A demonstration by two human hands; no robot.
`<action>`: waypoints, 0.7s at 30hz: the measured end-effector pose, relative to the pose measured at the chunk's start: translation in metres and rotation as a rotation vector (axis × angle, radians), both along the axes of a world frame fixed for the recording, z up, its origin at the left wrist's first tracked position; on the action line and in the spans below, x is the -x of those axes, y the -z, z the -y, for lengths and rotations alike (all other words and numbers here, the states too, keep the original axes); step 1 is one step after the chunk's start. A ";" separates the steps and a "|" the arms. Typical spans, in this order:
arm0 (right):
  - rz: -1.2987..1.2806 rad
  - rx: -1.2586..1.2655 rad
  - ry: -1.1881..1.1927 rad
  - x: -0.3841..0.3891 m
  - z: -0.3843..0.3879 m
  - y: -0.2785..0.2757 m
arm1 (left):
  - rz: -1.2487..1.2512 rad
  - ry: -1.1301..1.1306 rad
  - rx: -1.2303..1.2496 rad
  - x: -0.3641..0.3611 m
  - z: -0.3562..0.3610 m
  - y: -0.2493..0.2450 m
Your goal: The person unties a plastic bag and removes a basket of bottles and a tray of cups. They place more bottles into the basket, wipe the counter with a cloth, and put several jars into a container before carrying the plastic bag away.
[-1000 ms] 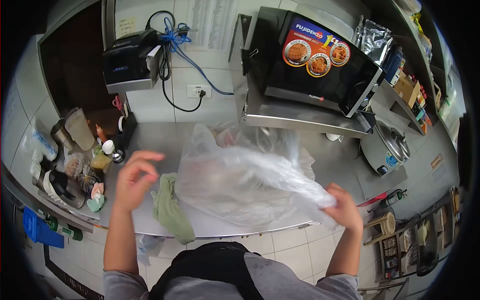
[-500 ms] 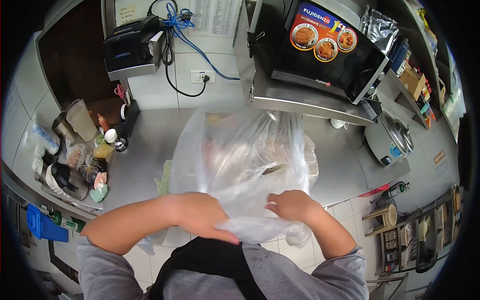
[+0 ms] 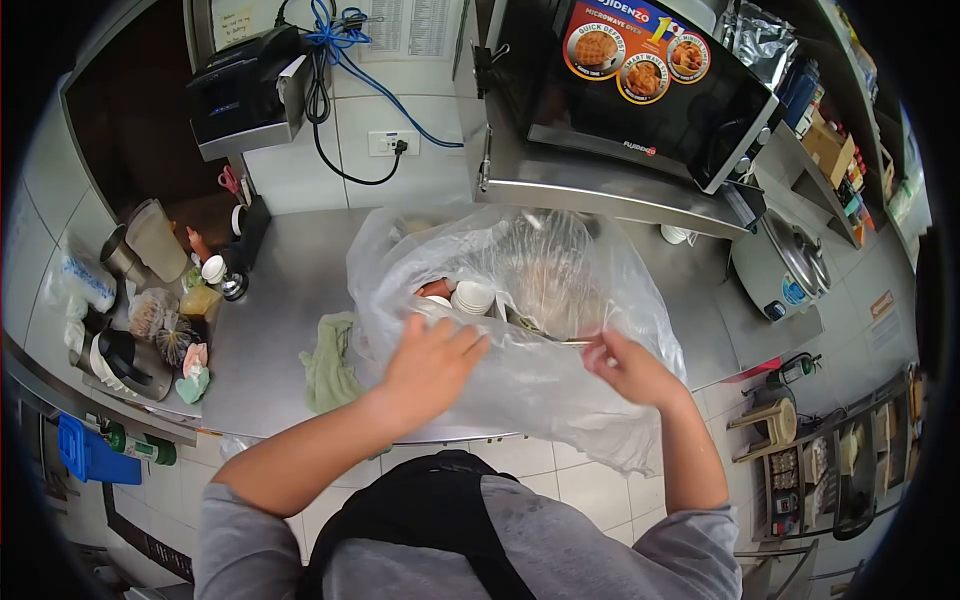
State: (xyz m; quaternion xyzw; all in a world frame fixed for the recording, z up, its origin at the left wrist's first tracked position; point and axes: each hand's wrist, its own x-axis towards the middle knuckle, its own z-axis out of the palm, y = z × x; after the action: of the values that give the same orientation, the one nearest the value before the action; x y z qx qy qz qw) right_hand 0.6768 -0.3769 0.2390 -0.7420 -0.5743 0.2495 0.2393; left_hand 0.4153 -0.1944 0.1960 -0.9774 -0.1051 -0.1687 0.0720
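One plastic bag [image 3: 545,290], one cloth [image 3: 328,368], one microwave [image 3: 640,95].

Bright, even indoor light; strong fisheye distortion with dark vignetted corners.

Stainless steel counter [image 3: 285,285], wall at 12 o'clock, front edge at 6 — a large clear plastic bag [image 3: 560,300] sprawls over its middle and hangs past the front edge toward 5 o'clock. A crumpled green cloth [image 3: 328,365] lies just beside the bag at its 9 o'clock. The far end at 9 to 10 o'clock is crowded — translucent pitcher [image 3: 155,238], metal cup [image 3: 118,252], small tied bags [image 3: 150,312], a white-capped bottle [image 3: 213,270]; a raised steel shelf [image 3: 600,192] stands at 1 o'clock.
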 end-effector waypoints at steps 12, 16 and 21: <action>-0.161 -0.521 0.343 -0.040 -0.061 -0.004 | -0.402 0.346 0.765 -0.028 -0.019 0.084; 0.226 0.159 0.224 0.016 -0.032 0.004 | 0.258 -0.169 1.298 -0.097 -0.050 0.108; 0.446 0.685 0.011 -0.045 0.003 0.064 | 0.412 -0.495 1.774 -0.148 -0.041 0.100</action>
State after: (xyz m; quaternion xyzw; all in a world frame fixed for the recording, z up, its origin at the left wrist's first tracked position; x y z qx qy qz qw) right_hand 0.7213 -0.3798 0.1747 -0.8177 -0.4919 0.2580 -0.1508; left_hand 0.5635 -0.1538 0.0957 -0.5761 -0.4104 -0.1766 -0.6844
